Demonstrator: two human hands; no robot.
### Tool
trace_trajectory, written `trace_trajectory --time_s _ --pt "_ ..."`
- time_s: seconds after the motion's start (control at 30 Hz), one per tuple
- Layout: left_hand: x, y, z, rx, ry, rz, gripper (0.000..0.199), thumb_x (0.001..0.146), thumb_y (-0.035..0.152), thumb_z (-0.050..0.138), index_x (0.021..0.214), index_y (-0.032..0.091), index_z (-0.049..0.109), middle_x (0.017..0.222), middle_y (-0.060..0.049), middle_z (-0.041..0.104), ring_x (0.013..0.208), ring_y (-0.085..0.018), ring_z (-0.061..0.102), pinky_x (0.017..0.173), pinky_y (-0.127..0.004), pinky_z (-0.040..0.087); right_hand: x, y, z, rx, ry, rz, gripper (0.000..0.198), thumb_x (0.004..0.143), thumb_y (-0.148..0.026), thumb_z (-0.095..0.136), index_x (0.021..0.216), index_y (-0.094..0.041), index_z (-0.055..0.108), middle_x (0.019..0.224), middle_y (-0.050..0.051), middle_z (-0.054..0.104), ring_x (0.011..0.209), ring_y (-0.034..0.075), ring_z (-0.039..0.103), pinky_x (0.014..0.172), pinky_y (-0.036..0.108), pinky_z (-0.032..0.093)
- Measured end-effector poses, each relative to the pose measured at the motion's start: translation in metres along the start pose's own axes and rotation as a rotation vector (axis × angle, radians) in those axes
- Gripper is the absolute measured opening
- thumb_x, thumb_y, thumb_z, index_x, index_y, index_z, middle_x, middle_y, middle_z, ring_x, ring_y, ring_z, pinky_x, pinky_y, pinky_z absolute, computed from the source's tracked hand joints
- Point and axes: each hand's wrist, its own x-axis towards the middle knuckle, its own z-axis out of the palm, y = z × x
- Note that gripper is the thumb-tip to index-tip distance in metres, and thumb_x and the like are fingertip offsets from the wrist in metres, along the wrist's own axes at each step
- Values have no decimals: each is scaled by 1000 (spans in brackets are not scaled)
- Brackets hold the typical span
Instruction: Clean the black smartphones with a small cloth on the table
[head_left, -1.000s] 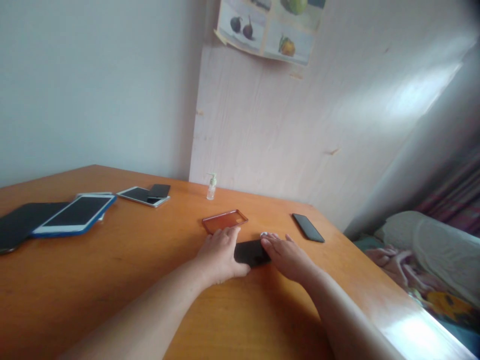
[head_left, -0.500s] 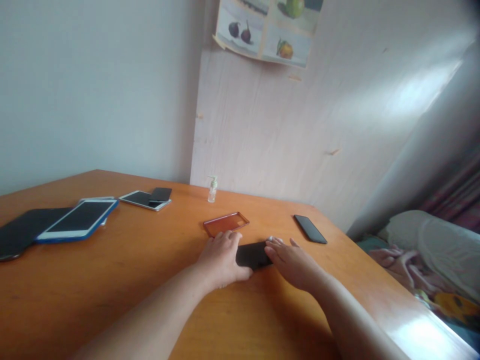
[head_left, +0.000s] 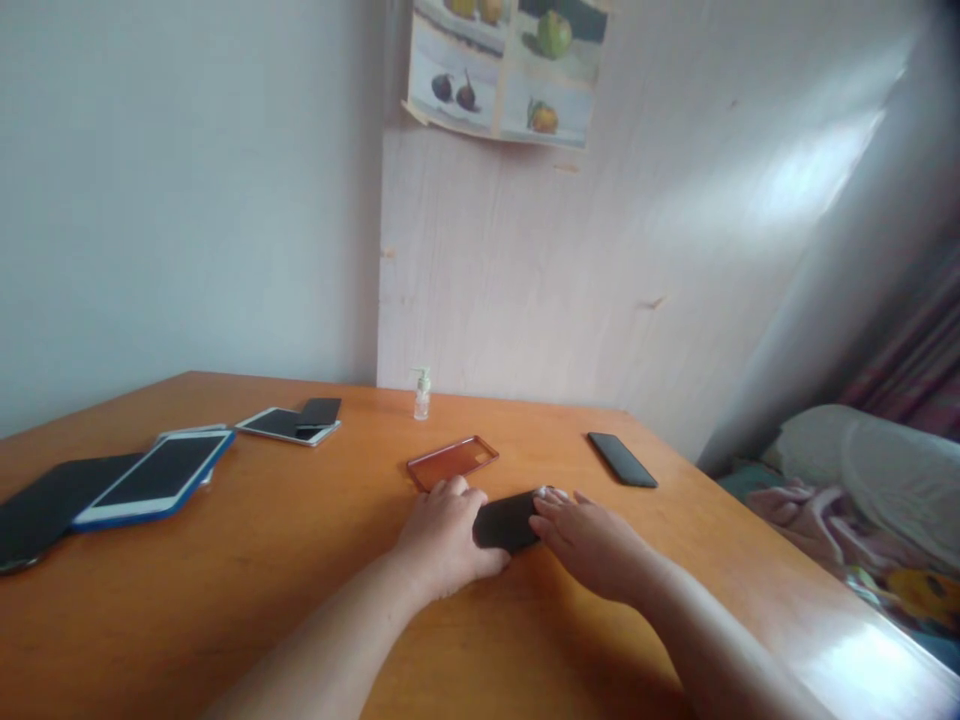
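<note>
A black phone (head_left: 506,522) lies on the wooden table in front of me, its dark face up. My left hand (head_left: 448,537) grips its left end, thumb along the near edge and fingers over the far side. At the phone's right end, the fingers of my right hand (head_left: 581,537) press a small white wad (head_left: 541,493) against the surface. Whether the wad is cloth or tissue cannot be made out. Just beyond my left fingers sits a clear reddish-brown phone case (head_left: 452,461), with a camera cutout at its right side.
Another black phone (head_left: 622,460) lies to the right. Behind the case stands a small clear pump bottle (head_left: 422,395). On the left are a blue-edged white tablet (head_left: 155,478), a black tablet-like slab (head_left: 64,500) and a white tablet (head_left: 274,424) with a small dark phone (head_left: 319,411) on it.
My view has tilted up and turned slightly right, so the table sits lower in it. The right fingers have shifted slightly on the phone; the left hand keeps its grip.
</note>
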Motion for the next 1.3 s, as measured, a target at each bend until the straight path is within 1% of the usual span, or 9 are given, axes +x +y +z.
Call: trace_trajectory --time_s 0.17,0.3,0.43,0.53,0.7,0.93,1.1,1.2,1.3 --pt "-1 1 -2 -27 -18 -11 50 60 58 71 98 26 64 103 -7 57 102 -29 56 80 -34 45 -4 -17 -5 133 11 -155 35 92 -20 39 112 -21 67 120 9 67 110 23 61 96 34 44" --pt "-1 1 -2 -18 -11 -16 50 62 56 71 102 27 64 104 -7 56 102 -29 56 82 -34 45 5 3 0 275 105 -7 31 86 -16 43 95 -24 71 95 3 73 90 20 66 80 30 47" --pt "0 1 -3 -2 -21 -11 51 65 57 68 105 26 64 105 -7 56 103 -29 56 84 -35 44 18 30 12 541 252 153 23 85 -21 48 96 -18 68 85 4 71 75 17 64 66 26 47" --pt "1 -1 -1 7 -22 0 53 66 59 67 107 26 64 104 -7 56 103 -29 56 84 -35 45 24 35 20 526 270 274 16 81 -22 53 91 -16 64 72 1 66 62 14 57 53 22 40" --pt "2 -3 1 13 -13 23 51 68 57 65 108 26 63 103 -7 57 103 -28 56 82 -34 45 26 30 24 405 272 263 8 78 -17 58 78 -18 66 79 2 64 74 14 58 64 23 40" --pt "1 0 -1 34 -24 5 50 69 56 65 109 26 63 106 -8 58 105 -28 56 85 -34 44 25 18 23 143 315 353 16 88 -27 53 95 -19 65 97 6 59 79 15 57 68 25 39" --pt "1 1 -2 58 -31 5 49 70 56 64 108 26 63 104 -7 58 102 -28 58 82 -34 44 24 -2 21 108 261 226 22 85 -14 47 88 -17 68 95 8 64 91 17 59 80 25 41" --pt "1 0 -2 48 -29 -1 49 69 56 65 106 25 63 105 -7 58 101 -27 58 81 -33 44 19 -14 16 99 217 127 23 88 -19 46 83 -17 68 89 8 67 91 19 61 84 27 42" --pt "1 -2 -1 20 -32 5 50 67 58 67 105 25 63 105 -8 57 101 -27 58 80 -33 44 14 -20 9 40 140 54 31 94 -25 40 89 -16 68 93 10 69 92 21 63 83 31 44"
